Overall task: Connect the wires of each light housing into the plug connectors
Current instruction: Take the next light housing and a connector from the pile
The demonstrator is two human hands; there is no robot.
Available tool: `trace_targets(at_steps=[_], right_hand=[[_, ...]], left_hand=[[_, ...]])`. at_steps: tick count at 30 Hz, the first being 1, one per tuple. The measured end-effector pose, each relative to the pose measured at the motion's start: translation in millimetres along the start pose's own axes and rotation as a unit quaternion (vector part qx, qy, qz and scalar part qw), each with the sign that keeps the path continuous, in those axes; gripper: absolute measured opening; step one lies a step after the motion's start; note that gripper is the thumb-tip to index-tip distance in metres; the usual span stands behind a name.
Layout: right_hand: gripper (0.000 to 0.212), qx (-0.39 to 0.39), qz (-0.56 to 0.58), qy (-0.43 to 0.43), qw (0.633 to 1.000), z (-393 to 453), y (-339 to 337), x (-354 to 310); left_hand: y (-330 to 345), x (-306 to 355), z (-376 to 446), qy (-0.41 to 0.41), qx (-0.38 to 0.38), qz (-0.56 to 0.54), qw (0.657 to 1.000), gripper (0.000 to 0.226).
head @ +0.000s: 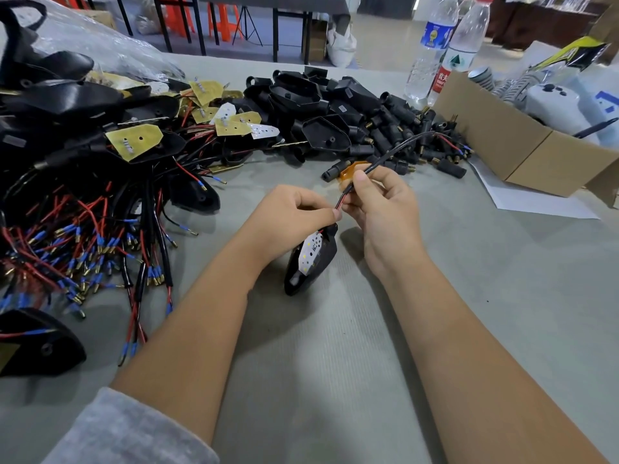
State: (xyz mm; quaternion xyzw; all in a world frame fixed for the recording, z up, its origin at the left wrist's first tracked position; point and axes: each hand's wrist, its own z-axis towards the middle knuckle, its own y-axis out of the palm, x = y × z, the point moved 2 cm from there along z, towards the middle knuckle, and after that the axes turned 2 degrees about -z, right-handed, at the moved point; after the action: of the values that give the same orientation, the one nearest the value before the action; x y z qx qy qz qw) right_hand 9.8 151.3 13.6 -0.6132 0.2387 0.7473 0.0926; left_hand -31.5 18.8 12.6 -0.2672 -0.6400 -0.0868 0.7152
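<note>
A black light housing (313, 262) with a white LED board hangs just above the grey table mat, below my hands. My left hand (294, 212) pinches its red and black wires close to the housing. My right hand (378, 202) grips the black sheathed cable (395, 152) between thumb and forefinger; the cable arcs up to the right toward blue-tipped wire ends (464, 149). Something orange (351, 169) shows behind my right fingers. Black plug connectors (395, 135) lie heaped beyond my hands.
A tangle of housings with red and black wires (83, 212) fills the left side. Black covers (301, 95) are piled at the back centre. A cardboard box (522, 145) and two water bottles (442, 45) stand at the right, with white paper (522, 202) under the box.
</note>
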Motion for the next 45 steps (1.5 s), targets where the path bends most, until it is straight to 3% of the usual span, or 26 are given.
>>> trace_targets(at_steps=[12, 23, 27, 33, 40, 45], right_hand=[[0.011, 0.026, -0.038, -0.019, 0.999, 0.2, -0.7, -0.5], [0.007, -0.022, -0.097, -0.032, 0.995, -5.5, 5.1, 3.3], [0.010, -0.020, -0.077, -0.023, 0.997, -5.1, 5.2, 1.2], [0.006, 0.003, -0.034, -0.013, 0.999, -3.8, 3.6, -1.0], [0.011, -0.035, -0.116, -0.034, 0.992, -8.7, 9.8, 0.1], [0.012, -0.035, -0.093, -0.025, 0.995, -8.1, 9.9, 0.1]], left_hand=[[-1.0, 2.8, -2.3, 0.017, 0.003, 0.032, 0.999, 0.021], [-2.2, -0.1, 0.1, 0.024, 0.050, 0.014, 0.998, 0.026], [-3.7, 1.5, -0.2, 0.036, 0.064, -0.027, 0.997, 0.019], [-2.1, 1.7, -0.3, 0.031, 0.048, 0.003, 0.998, 0.022], [-3.8, 0.5, 2.2, 0.050, 0.094, 0.049, 0.993, 0.019], [-10.8, 2.7, 0.1, 0.048, 0.075, 0.030, 0.996, 0.017]])
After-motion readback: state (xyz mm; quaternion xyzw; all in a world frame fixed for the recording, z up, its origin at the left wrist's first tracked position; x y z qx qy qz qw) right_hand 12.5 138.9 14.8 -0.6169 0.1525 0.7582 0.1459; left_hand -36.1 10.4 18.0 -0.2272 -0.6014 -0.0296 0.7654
